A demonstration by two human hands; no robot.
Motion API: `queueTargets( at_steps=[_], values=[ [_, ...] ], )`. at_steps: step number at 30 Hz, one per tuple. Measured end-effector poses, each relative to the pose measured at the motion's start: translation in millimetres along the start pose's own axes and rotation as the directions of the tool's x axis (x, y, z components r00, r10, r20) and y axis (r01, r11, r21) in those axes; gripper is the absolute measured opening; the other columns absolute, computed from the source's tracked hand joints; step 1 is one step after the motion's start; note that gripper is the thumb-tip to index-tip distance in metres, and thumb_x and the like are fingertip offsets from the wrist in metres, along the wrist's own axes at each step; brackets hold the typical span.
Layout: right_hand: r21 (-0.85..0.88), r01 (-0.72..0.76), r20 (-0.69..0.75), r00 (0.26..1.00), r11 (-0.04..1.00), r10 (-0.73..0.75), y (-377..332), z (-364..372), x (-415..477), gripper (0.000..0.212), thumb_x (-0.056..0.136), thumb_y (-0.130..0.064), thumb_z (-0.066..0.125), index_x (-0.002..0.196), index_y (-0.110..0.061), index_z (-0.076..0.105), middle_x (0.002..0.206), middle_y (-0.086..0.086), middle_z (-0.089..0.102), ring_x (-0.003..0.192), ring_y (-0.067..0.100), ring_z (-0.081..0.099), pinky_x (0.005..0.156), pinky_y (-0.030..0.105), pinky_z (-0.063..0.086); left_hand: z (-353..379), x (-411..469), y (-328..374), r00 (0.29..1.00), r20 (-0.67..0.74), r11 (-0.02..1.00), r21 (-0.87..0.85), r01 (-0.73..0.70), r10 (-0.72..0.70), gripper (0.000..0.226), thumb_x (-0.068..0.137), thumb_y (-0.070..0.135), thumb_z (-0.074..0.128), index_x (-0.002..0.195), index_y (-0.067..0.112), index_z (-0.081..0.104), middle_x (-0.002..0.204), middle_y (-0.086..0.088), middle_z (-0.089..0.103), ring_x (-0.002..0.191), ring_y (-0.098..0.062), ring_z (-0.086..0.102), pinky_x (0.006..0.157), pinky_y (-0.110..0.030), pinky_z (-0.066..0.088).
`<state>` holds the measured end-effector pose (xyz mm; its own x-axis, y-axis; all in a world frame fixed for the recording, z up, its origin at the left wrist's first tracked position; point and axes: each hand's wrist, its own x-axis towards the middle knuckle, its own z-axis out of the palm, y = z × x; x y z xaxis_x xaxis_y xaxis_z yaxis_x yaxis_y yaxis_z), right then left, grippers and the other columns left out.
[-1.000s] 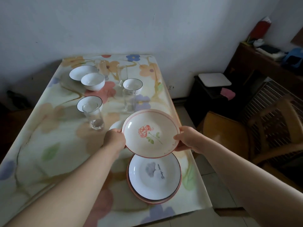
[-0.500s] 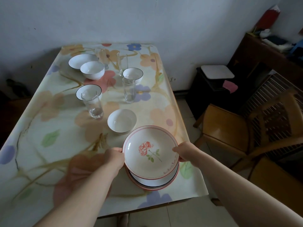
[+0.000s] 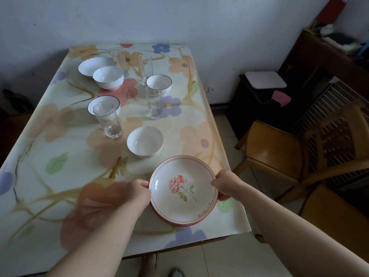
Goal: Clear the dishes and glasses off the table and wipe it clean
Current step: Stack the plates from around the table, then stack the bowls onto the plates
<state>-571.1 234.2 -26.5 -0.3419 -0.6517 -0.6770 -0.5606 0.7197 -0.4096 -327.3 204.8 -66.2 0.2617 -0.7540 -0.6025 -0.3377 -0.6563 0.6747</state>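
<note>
Red-rimmed white plate (image 3: 182, 188), pink rose

Wall (image 3: 199, 21): plain and pale, with a few small marks.
Floor (image 3: 219, 260): pale tiles.
Table (image 3: 60, 140): covered in a flower-print cloth, far end against the wall.
Chair (image 3: 275, 150): wooden with a slatted back, near the table's right side.
Stand (image 3: 253, 100): dark and low, by the wall, with a white board (image 3: 265, 79) on top and a pink cloth (image 3: 281, 97) at its front.
Cabinet (image 3: 311, 54): dark wood, in the right corner, with clutter on top.
Light: dim and soft, darkest in the right corner.
</note>
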Motion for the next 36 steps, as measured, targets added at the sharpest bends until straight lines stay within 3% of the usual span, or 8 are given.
queueTargets(
  at_steps=[7,12,17,19,22,24,29,36],
  values=[
    [-0.058,-0.008,0.023,1.000,0.998,0.009,-6.4,-1.9,1.4,0.026,0.094,-0.021,0.047,0.094,-0.001,0.064,0.074,0.007,0.061,0.060,0.019,0.059,0.056,0.026,0.051,1.0,-3.3,8.9,0.999,-0.021,0.986,0.161,-0.036,0.039,0.019,0.080,-0.004,0.050,0.079,0.014,0.058,0.103,-0.019,0.066,0.090,-0.034,0.063,0.080,-0.038,0.056],
    [-0.175,0.063,-0.099,0.992,0.983,-0.081,-31.5,0.5,0.0,0.024,0.095,-0.027,0.045,0.081,-0.009,0.053,0.078,0.003,0.051,0.063,0.014,0.048,0.050,0.023,0.037,-4.6,-13.9,28.2,0.994,-0.074,0.952,0.299,-0.060,0.086,0.042,0.090,-0.003,0.044,0.132,-0.002,0.050,0.134,-0.019,0.053,0.120,-0.034,0.052,0.079,-0.029,0.039],
    [-0.076,0.165,-0.195,0.965,0.983,-0.177,-70.2,-2.0,0.5,0.041,0.093,-0.021,0.045,0.128,0.000,0.045,0.100,0.011,0.057,0.083,0.025,0.051,0.069,0.027,0.038,-35.5,-11.3,55.9,0.981,-0.127,0.958,0.264,-0.107,0.144,0.028,0.092,-0.001,0.044,0.114,-0.006,0.061,0.116,-0.024,0.062,0.107,-0.035,0.060,0.075,-0.033,0.045],
    [-0.029,0.202,-0.216,0.955,0.979,-0.203,-94.7,-2.6,1.4,0.041,0.090,-0.019,0.046,0.127,0.000,0.047,0.114,0.016,0.058,0.091,0.029,0.053,0.075,0.028,0.041,-55.8,-6.6,66.4,0.977,-0.141,0.974,0.184,-0.134,0.161,0.026,0.089,-0.002,0.045,0.106,-0.007,0.064,0.110,-0.026,0.063,0.104,-0.036,0.061,0.073,-0.034,0.047],
    [0.048,0.252,-0.207,0.949,0.967,-0.237,-137.2,-6.7,0.1,0.014,0.089,-0.020,0.047,0.078,-0.012,0.052,0.094,0.011,0.056,0.085,0.027,0.050,0.081,0.034,0.049,-87.9,6.2,81.0,0.965,-0.185,0.982,0.061,-0.178,0.186,0.016,0.084,-0.003,0.050,0.079,0.000,0.064,0.087,-0.021,0.065,0.088,-0.037,0.063,0.065,-0.032,0.046],
    [0.097,0.307,-0.201,0.938,0.947,-0.284,-166.4,-8.4,-2.3,0.021,0.089,-0.017,0.046,0.068,-0.016,0.043,0.076,0.005,0.049,0.076,0.024,0.047,0.063,0.027,0.045,-109.2,20.5,92.4,0.960,-0.222,0.980,-0.064,-0.190,0.172,0.018,0.084,0.000,0.049,0.077,0.009,0.063,0.095,-0.019,0.067,0.092,-0.037,0.064,0.079,-0.039,0.053],
    [0.288,0.441,-0.213,0.895,0.850,-0.392,-247.7,-6.1,2.4,0.025,0.089,-0.003,0.044,0.067,-0.015,0.045,0.074,0.004,0.045,0.063,0.020,0.041,0.047,0.023,0.029,-161.5,44.9,132.9,0.962,-0.240,0.913,-0.351,-0.209,0.128,0.030,0.086,-0.001,0.045,0.065,0.017,0.056,0.074,-0.010,0.059,0.075,-0.025,0.053,0.092,-0.045,0.050],
    [0.548,0.367,-0.128,0.925,0.752,-0.358,-391.1,19.6,41.5,0.022,0.087,0.000,0.044,0.070,-0.007,0.055,0.068,0.009,0.050,0.076,0.023,0.046,0.072,0.032,0.036,-235.6,133.5,201.3,0.971,-0.225,0.777,-0.595,-0.204,0.083,0.024,0.093,0.001,0.042,0.080,0.013,0.058,0.076,-0.005,0.059,0.070,-0.018,0.057,0.068,-0.029,0.053]
  ],
)
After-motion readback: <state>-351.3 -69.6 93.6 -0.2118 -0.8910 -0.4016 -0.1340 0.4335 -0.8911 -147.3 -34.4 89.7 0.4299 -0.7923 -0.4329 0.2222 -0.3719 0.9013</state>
